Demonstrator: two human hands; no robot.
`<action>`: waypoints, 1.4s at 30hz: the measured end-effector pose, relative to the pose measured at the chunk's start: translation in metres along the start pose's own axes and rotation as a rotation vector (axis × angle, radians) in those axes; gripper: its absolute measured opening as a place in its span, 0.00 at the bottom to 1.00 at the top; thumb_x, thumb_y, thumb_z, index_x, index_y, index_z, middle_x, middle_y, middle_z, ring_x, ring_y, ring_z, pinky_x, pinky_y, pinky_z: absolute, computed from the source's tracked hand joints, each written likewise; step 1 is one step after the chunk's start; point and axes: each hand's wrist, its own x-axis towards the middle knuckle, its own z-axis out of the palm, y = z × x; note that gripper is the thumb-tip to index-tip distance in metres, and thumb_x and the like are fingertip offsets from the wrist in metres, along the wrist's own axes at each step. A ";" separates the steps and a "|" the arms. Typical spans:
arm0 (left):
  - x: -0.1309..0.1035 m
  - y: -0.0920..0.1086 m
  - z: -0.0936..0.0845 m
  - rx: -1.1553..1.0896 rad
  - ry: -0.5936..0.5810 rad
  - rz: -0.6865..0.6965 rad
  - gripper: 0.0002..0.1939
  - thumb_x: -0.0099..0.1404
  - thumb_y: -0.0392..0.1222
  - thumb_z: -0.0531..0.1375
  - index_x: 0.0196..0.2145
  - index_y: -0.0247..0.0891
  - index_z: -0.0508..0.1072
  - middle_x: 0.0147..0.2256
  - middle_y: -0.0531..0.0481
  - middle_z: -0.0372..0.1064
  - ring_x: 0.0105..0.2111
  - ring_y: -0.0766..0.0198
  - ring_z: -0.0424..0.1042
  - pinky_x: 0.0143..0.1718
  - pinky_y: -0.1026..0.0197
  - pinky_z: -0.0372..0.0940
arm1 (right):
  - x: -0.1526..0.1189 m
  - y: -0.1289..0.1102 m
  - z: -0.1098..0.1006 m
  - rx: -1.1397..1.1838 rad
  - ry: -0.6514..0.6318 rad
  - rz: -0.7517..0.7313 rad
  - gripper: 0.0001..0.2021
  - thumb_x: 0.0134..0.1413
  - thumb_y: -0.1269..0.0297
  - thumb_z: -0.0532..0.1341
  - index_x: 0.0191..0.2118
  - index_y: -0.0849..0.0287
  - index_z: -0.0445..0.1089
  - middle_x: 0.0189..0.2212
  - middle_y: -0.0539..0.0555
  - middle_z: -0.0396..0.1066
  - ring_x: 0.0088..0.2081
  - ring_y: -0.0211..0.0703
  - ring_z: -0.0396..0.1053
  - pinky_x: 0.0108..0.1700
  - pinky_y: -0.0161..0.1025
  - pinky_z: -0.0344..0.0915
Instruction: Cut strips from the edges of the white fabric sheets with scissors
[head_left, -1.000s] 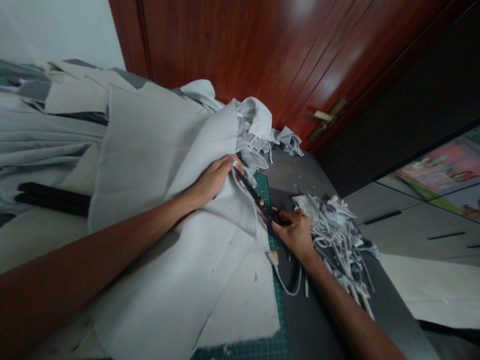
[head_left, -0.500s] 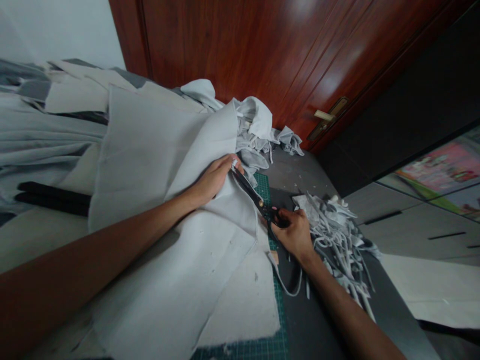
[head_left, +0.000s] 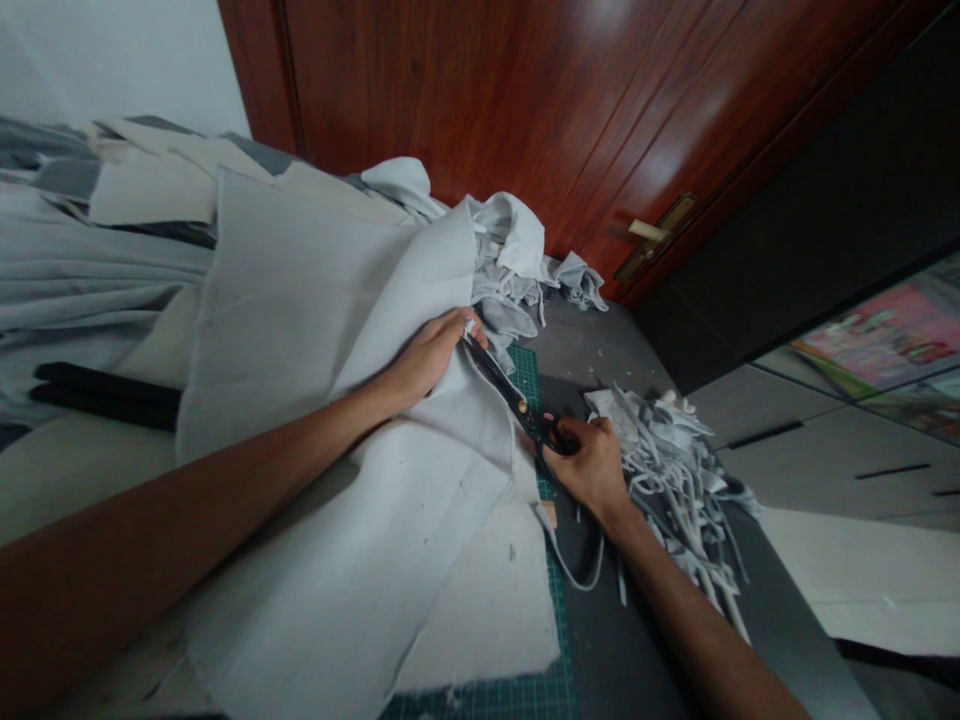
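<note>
A large sheet of pale grey fabric (head_left: 300,270) lies in folds across the work surface. My left hand (head_left: 429,362) pinches its edge near the middle of the view, fingers closed on the cloth. Black-handled scissors (head_left: 504,382) are in my right hand (head_left: 592,465), whose fingers are wrapped through the handles. The blades look nearly closed and run along the fabric's edge, their tips at my left fingertips. A narrow cut strip (head_left: 577,582) curls below my right hand. Part of a green cutting mat (head_left: 559,640) shows beneath the cloth.
A heap of thin fabric strips (head_left: 686,480) lies right of my right forearm. More scraps (head_left: 510,270) are bunched by the wooden door (head_left: 450,100). At left are piled cloth (head_left: 90,260) and a black bar-like object (head_left: 105,398). Grey drawers (head_left: 810,440) stand at the right.
Both hands and the scissors stay almost where they were. A small strip end under my right wrist has shifted slightly.
</note>
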 end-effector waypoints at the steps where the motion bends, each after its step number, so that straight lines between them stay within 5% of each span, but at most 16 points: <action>1: 0.000 0.000 0.000 0.005 -0.005 0.004 0.15 0.71 0.49 0.53 0.28 0.39 0.67 0.30 0.51 0.67 0.31 0.62 0.64 0.42 0.61 0.62 | 0.000 -0.001 -0.001 0.005 -0.013 -0.003 0.17 0.55 0.55 0.64 0.21 0.55 0.64 0.18 0.47 0.69 0.22 0.39 0.63 0.40 0.43 0.56; 23: 0.000 0.000 0.000 0.008 -0.027 0.016 0.17 0.70 0.53 0.54 0.28 0.40 0.64 0.29 0.52 0.67 0.31 0.62 0.64 0.42 0.61 0.62 | 0.000 0.004 0.005 0.065 0.077 0.018 0.16 0.51 0.58 0.65 0.17 0.55 0.64 0.15 0.49 0.65 0.23 0.40 0.56 0.33 0.41 0.56; 34: 0.001 -0.003 -0.001 0.068 -0.025 -0.005 0.16 0.71 0.51 0.51 0.29 0.40 0.67 0.28 0.51 0.68 0.33 0.60 0.67 0.45 0.59 0.63 | 0.004 0.001 0.002 0.240 0.039 0.120 0.23 0.51 0.50 0.66 0.15 0.55 0.60 0.14 0.47 0.61 0.21 0.37 0.57 0.31 0.38 0.57; 42: 0.001 -0.002 0.002 -0.030 -0.069 -0.034 0.14 0.71 0.50 0.52 0.31 0.41 0.64 0.27 0.53 0.67 0.29 0.63 0.64 0.40 0.61 0.61 | 0.006 0.000 -0.004 0.446 -0.048 0.221 0.27 0.61 0.42 0.58 0.19 0.56 0.61 0.14 0.46 0.59 0.18 0.35 0.57 0.22 0.34 0.54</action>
